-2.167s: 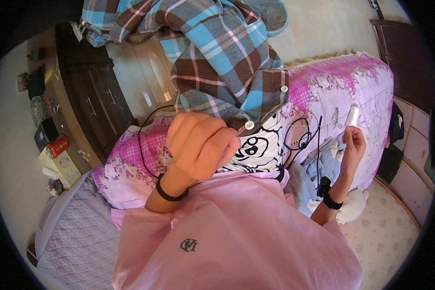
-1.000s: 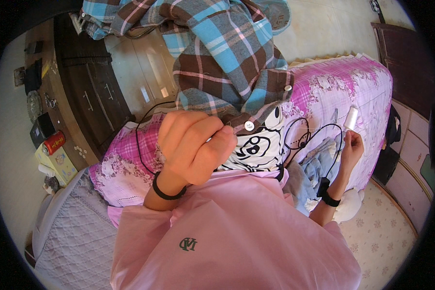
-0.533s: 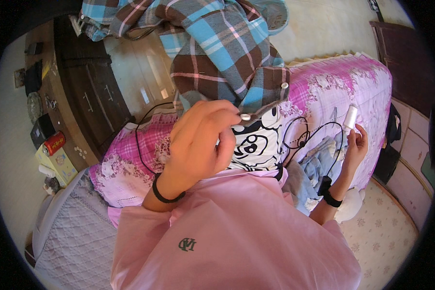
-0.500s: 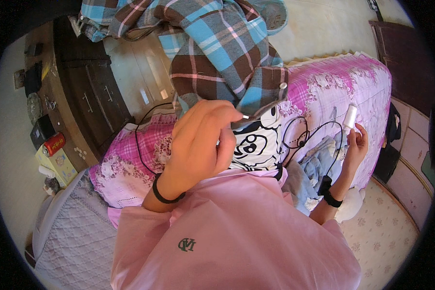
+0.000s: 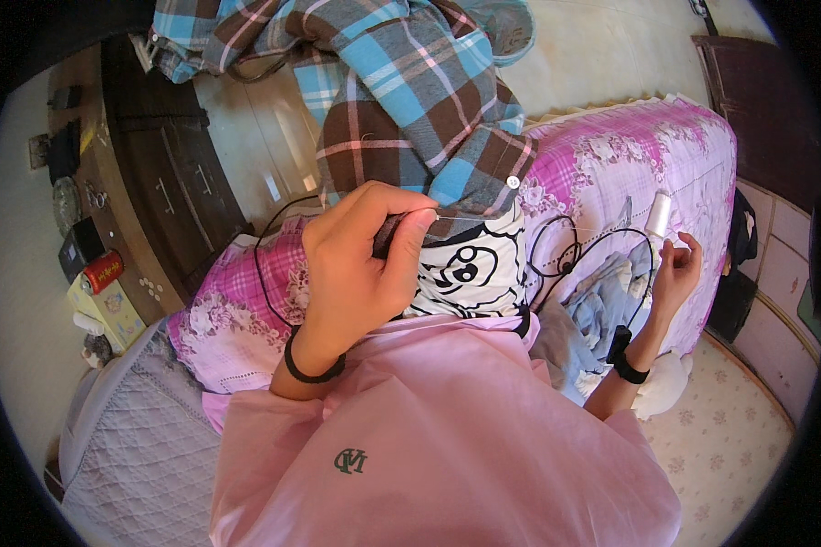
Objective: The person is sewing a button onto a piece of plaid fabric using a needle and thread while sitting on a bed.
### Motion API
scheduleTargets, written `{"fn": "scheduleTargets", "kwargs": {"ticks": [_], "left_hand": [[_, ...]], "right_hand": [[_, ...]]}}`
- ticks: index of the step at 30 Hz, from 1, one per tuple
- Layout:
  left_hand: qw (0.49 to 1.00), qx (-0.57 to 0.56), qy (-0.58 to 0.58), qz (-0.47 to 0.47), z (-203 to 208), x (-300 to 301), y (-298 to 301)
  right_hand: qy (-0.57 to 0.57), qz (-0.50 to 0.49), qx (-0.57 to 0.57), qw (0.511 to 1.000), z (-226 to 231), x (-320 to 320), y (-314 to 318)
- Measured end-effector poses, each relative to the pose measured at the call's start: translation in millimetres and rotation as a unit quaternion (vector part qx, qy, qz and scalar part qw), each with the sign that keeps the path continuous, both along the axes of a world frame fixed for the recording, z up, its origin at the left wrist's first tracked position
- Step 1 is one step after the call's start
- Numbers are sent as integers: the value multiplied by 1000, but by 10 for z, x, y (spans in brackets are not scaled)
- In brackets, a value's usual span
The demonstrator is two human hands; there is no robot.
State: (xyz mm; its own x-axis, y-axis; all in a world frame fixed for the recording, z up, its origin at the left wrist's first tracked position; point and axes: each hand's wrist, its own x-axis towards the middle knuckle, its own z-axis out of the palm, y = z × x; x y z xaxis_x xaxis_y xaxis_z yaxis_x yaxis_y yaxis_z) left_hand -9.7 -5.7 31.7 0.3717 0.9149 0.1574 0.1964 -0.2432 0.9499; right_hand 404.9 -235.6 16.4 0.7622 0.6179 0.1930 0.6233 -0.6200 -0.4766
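Observation:
My left hand (image 5: 360, 260) pinches the lower edge of a blue, brown and grey plaid shirt (image 5: 388, 137) between thumb and index finger. A white button (image 5: 513, 182) sits near that edge, to the right of the fingers. From the pinch a thin white thread (image 5: 506, 220) runs taut to the right. My right hand (image 5: 677, 273) is raised over the bed with thumb and index finger closed on the thread's far part; whether a needle is there is too small to tell. Just beyond it lies a white thread spool (image 5: 659, 214).
A pink floral bedspread (image 5: 648, 146) spreads under the work. Black cable (image 5: 556, 260) loops beside crumpled blue-grey cloth (image 5: 602, 301). A cartoon-print white cloth (image 5: 465, 273) covers my lap. At left, a wooden cabinet (image 5: 169, 182) bears a red can (image 5: 103, 271) and a yellow box (image 5: 114, 310).
My left hand has shifted slightly left and its thumb now presses on the shirt edge. The thread between the hands now shows as a taut line. My right hand has barely moved.

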Motion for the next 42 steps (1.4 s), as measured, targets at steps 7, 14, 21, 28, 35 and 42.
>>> {"fn": "scheduleTargets", "kwargs": {"ticks": [7,14,21,28,35,42], "left_hand": [[999,-41,7,15,-32,-29,-13],[989,-143,-25,35,7,-98,63],[991,-122,-41,37,15,-65,39],[979,-176,-58,80,-40,-181,64],[978,-179,-65,86,-77,-211,96],[984,-147,-56,85,-104,-139,70]], "right_hand": [[100,19,34,994,-54,37,-56],[548,129,209,799,195,-172,36],[720,182,377,553,408,-585,461],[707,113,579,391,396,-531,502],[683,135,536,478,258,-213,380],[436,-59,465,769,181,-119,346]]}}
